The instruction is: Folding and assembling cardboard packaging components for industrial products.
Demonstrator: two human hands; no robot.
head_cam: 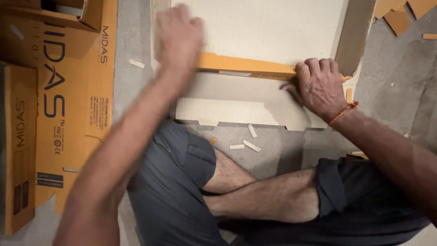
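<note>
A flat pale cardboard sheet (268, 27) lies on the grey floor in front of my crossed legs. A folded orange flap (246, 66) runs across its middle. My left hand (179, 38), blurred by motion, presses on the left end of that flap. At the flap's right end my right hand (318, 86) curls over the folded edge; a red thread is tied round its wrist. The near panel of the sheet (227, 109) rests flat just past my knees.
Flattened orange printed cartons (68, 100) cover the floor on the left. Small cardboard offcuts (248, 145) lie by my knee, and torn orange scraps (398, 18) sit at the top right. My legs (255, 196) fill the lower middle.
</note>
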